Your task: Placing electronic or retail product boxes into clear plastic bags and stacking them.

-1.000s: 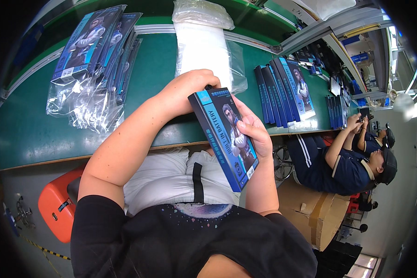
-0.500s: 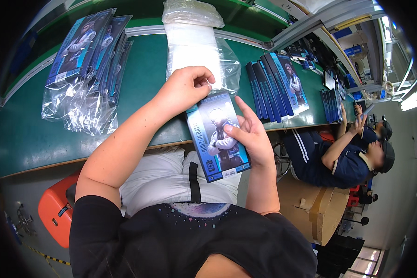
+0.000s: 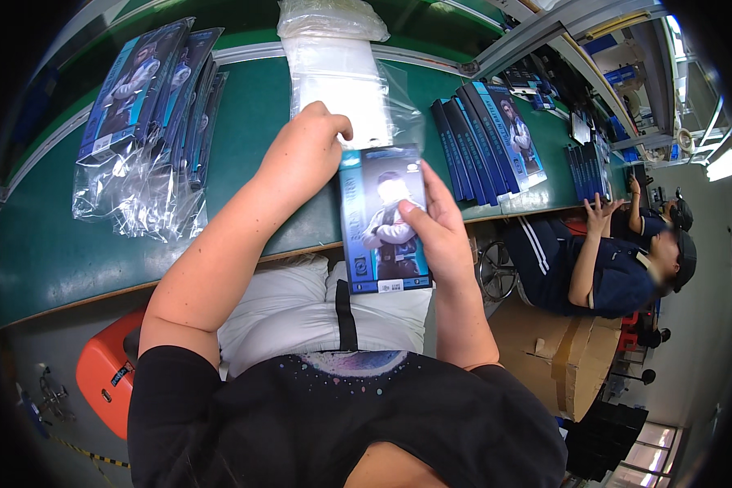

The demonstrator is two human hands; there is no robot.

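My right hand point(image 3: 445, 232) grips a slim blue box point(image 3: 388, 220) upright in front of me, thumb on the printed front and fingers behind its right edge. The front carries a picture of a figure in a pale jacket. Beyond the box's top edge, my left hand point(image 3: 311, 146) is closed in a pinch at the near edge of a clear plastic bag point(image 3: 403, 114). This bag belongs to a flat pile of bags point(image 3: 333, 81) lying on the green table. The left fingertips are partly hidden.
At left on the green table point(image 3: 244, 154) lies a pile of bagged boxes point(image 3: 126, 106). Several unbagged boxes point(image 3: 480, 146) lean in a row at right. A co-worker point(image 3: 618, 260) sits farther right, near a cardboard carton point(image 3: 553, 350). An orange stool point(image 3: 110, 374) stands at left.
The box has moved away from me toward the bags and turned more upright. My left hand has shifted slightly left and farther away. The near co-worker's hands have moved.
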